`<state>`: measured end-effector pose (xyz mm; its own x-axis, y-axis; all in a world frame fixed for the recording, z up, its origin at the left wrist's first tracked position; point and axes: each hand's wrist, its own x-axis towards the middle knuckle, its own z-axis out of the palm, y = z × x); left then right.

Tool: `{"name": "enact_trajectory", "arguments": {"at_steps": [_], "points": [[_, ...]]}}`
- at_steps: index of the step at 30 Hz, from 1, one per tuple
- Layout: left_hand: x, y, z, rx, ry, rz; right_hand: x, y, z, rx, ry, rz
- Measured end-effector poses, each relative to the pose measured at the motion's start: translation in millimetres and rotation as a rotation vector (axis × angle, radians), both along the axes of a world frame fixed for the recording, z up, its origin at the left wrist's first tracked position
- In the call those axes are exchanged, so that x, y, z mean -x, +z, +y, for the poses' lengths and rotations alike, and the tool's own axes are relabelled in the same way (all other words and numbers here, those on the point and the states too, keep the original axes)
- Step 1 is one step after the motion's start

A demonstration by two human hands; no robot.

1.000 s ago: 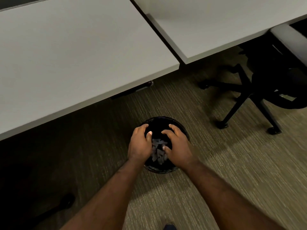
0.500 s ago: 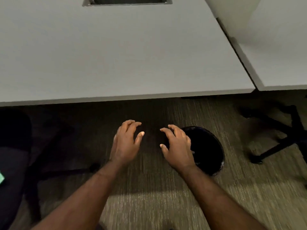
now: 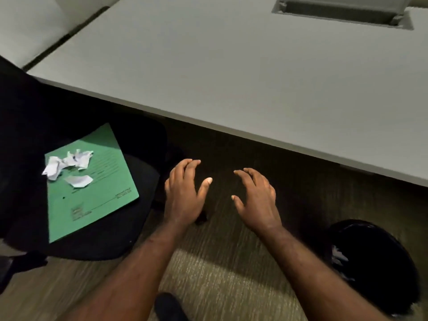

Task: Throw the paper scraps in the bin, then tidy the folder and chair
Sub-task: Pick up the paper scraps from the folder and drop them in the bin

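On the chair seat [image 3: 129, 230] to your left lies the green folder [image 3: 92, 193], its long axis running from near-left to far-right, with the remaining paper scraps [image 3: 67, 164] bunched on its far-left part. Your left hand [image 3: 185, 195] is the nearer one; your right hand [image 3: 257, 200] hangs closer to the bin [image 3: 375, 262] at near right. Both hands' fingers are spread apart, holding nothing. Printing on the folder is too small to read.
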<state>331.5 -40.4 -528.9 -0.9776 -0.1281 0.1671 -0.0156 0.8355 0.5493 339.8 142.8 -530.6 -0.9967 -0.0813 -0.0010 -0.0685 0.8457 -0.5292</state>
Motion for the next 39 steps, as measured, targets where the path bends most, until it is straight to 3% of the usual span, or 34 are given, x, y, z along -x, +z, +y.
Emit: {"name": "enact_trajectory", "arguments": {"at_steps": [10,19,32,39], "points": [[21.1,1.6,-163.2,0.015,0.241,0.003,53.4,5.6,-165.4,0.029,0.181,-0.043],[23.0,-15.0,-287.7,0.036,0.448,-0.137,86.1,11.1,-291.1,0.122,0.300,-0.056],[36.2,-86.1,-366.7,0.037,0.465,-0.386,149.9,-42.5,-406.6,0.093,0.591,-0.109],[31.7,-94.4,-397.8,-0.177,0.469,-0.251,177.8,-64.6,-477.6,-0.060,0.743,-0.223]]}}
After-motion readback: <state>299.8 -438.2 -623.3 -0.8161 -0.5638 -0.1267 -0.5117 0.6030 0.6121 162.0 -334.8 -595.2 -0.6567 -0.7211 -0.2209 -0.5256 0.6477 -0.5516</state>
